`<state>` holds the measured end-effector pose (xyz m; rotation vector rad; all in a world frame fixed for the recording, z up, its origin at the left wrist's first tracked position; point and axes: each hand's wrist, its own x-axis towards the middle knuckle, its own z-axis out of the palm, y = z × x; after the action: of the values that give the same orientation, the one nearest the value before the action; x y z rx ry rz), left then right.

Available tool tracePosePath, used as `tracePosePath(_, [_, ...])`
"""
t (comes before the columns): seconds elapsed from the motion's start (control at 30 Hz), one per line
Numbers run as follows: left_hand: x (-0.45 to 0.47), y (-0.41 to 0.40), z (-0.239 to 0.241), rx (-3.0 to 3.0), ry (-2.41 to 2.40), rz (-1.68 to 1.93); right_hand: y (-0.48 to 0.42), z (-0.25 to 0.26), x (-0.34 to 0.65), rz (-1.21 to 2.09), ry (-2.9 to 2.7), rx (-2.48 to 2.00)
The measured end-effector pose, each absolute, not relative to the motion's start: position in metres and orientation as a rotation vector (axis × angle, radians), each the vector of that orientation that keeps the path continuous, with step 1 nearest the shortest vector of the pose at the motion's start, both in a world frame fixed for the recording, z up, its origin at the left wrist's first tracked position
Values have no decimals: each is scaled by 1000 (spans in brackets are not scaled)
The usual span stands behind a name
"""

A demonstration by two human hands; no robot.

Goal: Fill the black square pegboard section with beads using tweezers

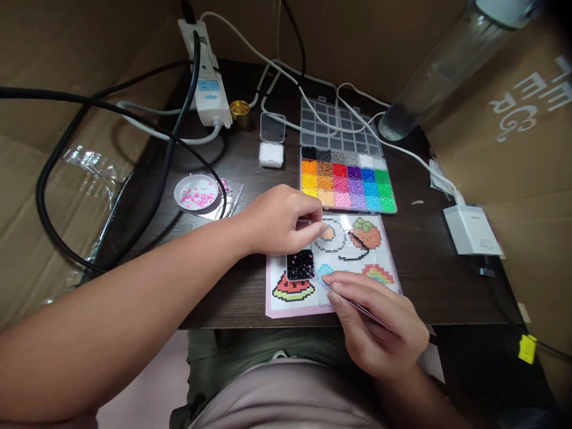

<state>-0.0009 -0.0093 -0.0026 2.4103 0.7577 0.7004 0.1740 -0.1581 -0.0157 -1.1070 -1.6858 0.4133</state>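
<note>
Close Quarters, Where a Small Bump Could Spread Far

Nearest, the right hand (379, 328) is closed in a pinch around slim metal tweezers (363, 310), their tips at the near right corner of a small square clear box of black beads (300, 264) with a few pink ones mixed in. Too hard a squeeze could flick a bead away; a push on the rim could tip the box.

That box rests on a pink-edged white sheet of pixel pictures (292, 310), beside the printed watermelon slice. To its right, a thin curved row of what look like black beads (354, 257) lies exposed; a dragging knuckle or a shifted sheet could break its line.

The left hand (283, 217) reaches over the sheet, fingers curled, thumb near the forefinger with a gap behind; whether it grips anything cannot be told. Its wrist sits just beyond the box, so a careless withdrawal could jog it.

Left of that arm, a round white dish of pink beads (196, 192) stands open near a looping black cable (161, 196); a tug there might upset it. Farther off, a lidded clear plastic organiser of many-coloured beads (348, 179) lies open, and a knock would probably mix its colours.
</note>
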Motion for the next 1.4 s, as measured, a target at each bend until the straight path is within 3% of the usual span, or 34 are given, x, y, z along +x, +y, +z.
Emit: tracePosePath(1.4, [-1,-8,-4,2408,744,721,-158,-15,182,403,-1634,-1109])
